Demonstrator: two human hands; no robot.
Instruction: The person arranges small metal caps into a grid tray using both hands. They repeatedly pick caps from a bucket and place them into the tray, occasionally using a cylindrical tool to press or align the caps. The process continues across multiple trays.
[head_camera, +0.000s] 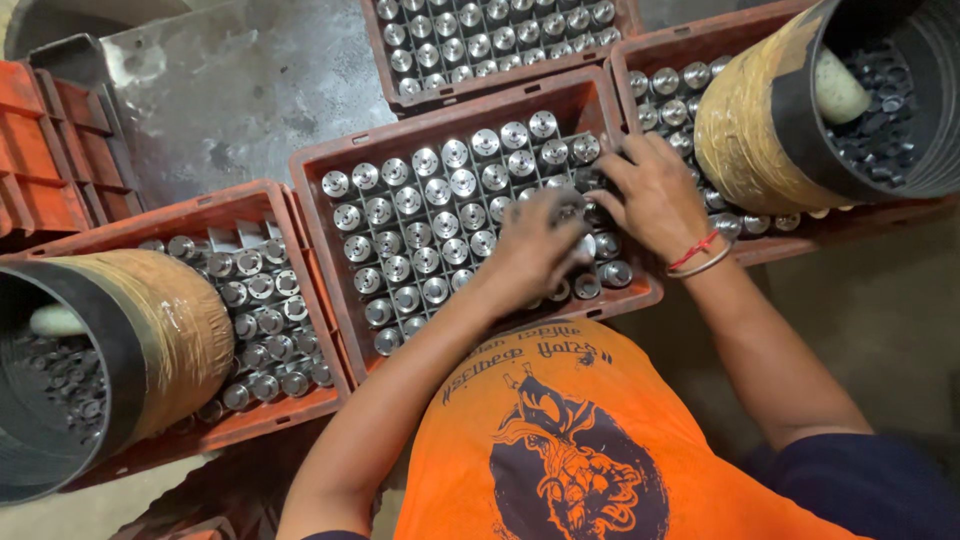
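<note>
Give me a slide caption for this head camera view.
Both hands, left and right, rest on rows of shiny metal parts in a red crate, between two tipped tubs.

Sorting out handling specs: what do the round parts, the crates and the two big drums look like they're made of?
Round parts: bare machined metal, likely steel; bright silvery faces with glints.
Middle crate, where left hand and right hand work: moulded plastic by its thin ribbed walls, dull red-brown, grimy.
Left drum and right drum: black, probably rubber or plastic, wrapped in tan tape.
</note>
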